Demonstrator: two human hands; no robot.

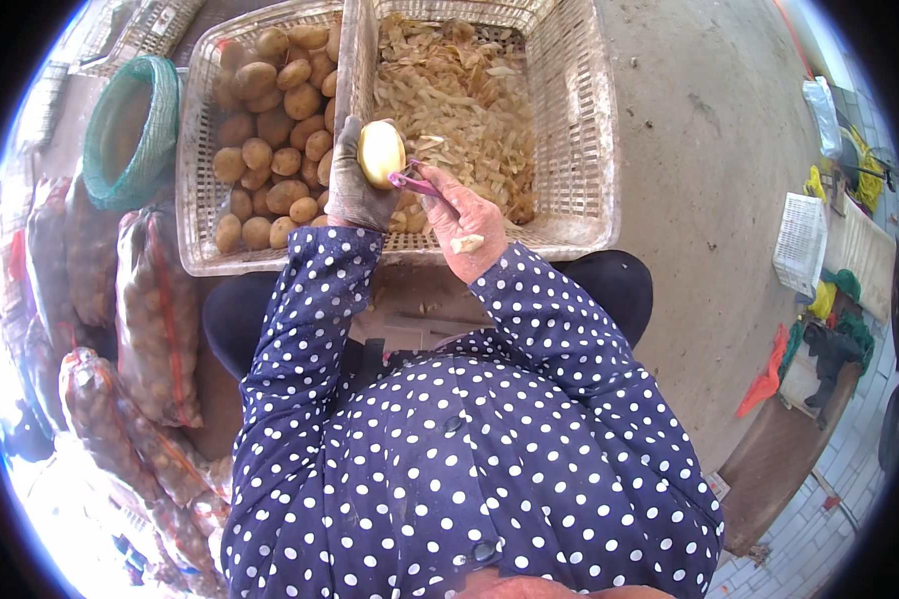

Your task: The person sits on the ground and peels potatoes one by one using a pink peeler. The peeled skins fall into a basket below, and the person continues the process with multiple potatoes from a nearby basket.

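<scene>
In my left hand [359, 183], which wears a dirty glove, I hold a pale peeled potato [381, 153] over the rim between two plastic crates. My bare right hand [464, 217] grips a pink peeler [417, 183], whose head is against or very close to the potato's lower right side. A scrap of peel [467, 243] clings to the back of this hand near the wrist. Unpeeled brown potatoes [273, 120] fill much of the left crate [195, 217]. Beneath and beyond my hands, potato peelings [464, 112] cover the bottom of the right crate [577, 120].
Mesh sacks of potatoes [157, 314] stand and lie at the left. Beside the left crate is a green mesh-wrapped ring-shaped container [94, 142]. Concrete floor [697, 187] extends to the right, towards a small white basket [800, 243] and a red cloth or bag [766, 374].
</scene>
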